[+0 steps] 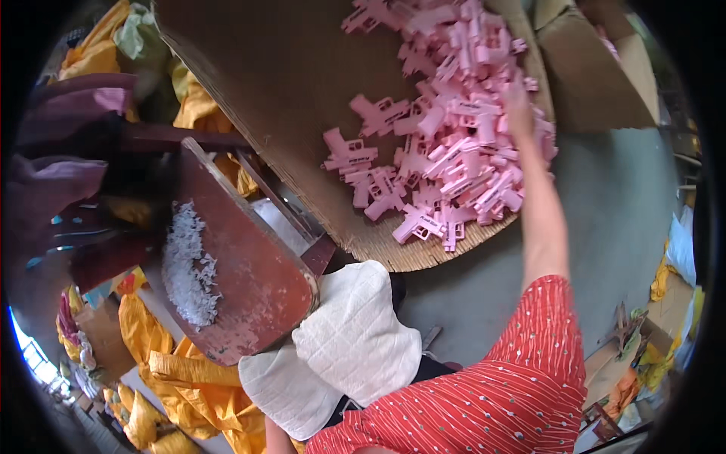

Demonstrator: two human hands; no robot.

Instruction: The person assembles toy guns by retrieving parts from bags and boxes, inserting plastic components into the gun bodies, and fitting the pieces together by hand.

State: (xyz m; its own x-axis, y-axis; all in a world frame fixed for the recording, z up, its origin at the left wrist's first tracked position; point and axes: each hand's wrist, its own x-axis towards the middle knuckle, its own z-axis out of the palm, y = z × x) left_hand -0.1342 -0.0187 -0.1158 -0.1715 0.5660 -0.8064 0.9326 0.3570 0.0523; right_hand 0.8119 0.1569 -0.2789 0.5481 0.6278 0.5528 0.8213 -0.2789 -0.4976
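My right arm stretches far forward, and my right hand (519,104) reaches into the right side of a heap of pink plastic toy pistols (461,163). Motion smears its fingers, so whether it grips one of them is unclear. The toy pistols lie tangled in a large shallow brown cardboard container (302,178), mostly along its right side, with a few looser ones toward the middle. My left hand is out of sight; only a bit of that arm shows at the lower edge. White quilted cloth (355,325) covers my lap.
Left of my lap is a worn red-brown board (253,280) bearing a pile of small whitish scraps (189,265). Dark machinery (140,178) stands beyond it. Yellow-orange sacks (189,378) lie at lower left. An open cardboard box (590,83) stands at far right.
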